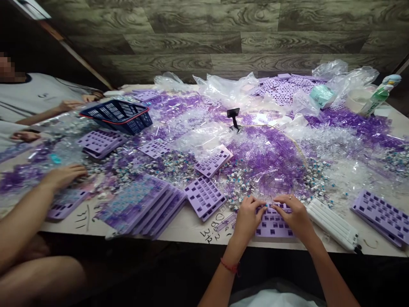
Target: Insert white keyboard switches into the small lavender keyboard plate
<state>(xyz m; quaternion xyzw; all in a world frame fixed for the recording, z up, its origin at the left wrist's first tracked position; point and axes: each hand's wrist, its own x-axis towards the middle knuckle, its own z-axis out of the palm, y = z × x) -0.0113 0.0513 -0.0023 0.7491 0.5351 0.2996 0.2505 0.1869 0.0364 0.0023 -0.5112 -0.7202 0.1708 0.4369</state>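
Purple panel [276,236] lies flat at the near edge of the table [191,236], square holes facing up, directly between and partly beneath the two hands. Left hand [248,215] covers its left side, right hand [295,216] its upper right; the lower middle of the panel shows between the wrists.

Grip, left: thumb and fingers bent toward each other over the panel's upper left, a small blue bit showing at the tips (whether pinched or merely behind them, I cannot tell). Grip, right: thumb and forefinger reach inward over the panel's upper edge; cannot tell whether they meet or close on anything. Fingertips of the two hands are near each other, a narrow gap between.

Beyond the panel: a heap of clear purple pieces [271,157], with small white-and-blue parts [316,179] scattered to the right. A long white case [334,226] lies just beside the right forearm. Left of the left hand, another holed panel [206,197] rests on the table, and farther left stands a leaning stack of panels [150,209].
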